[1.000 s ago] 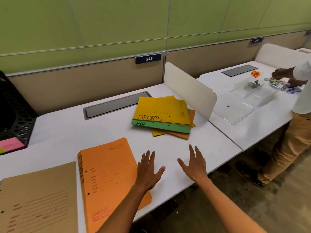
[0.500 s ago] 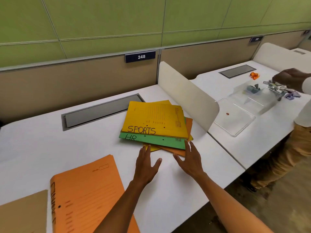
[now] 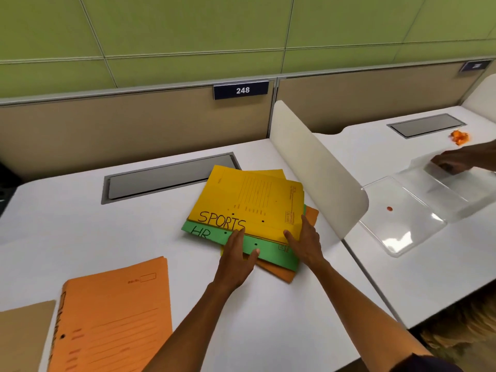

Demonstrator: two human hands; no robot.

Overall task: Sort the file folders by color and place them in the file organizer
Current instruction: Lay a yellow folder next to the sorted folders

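Bare desk [image 3: 80, 229] lies left of our folder stack [image 3: 249, 210]; divider [image 3: 316, 167] right. Left hand [image 3: 236, 261] and right hand [image 3: 308, 242] rest straight-fingered on its near edge, gripping nothing.

Green wall panels [image 3: 188, 28], tan partition [image 3: 134, 130], white desk [image 3: 67, 232], curved white divider [image 3: 316, 167]

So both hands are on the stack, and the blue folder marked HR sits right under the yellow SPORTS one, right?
Not quite: the HR folder is green, not blue, as the head view shows. It does lie under the yellow SPORTS folder, with the left hand and right hand on the stack.
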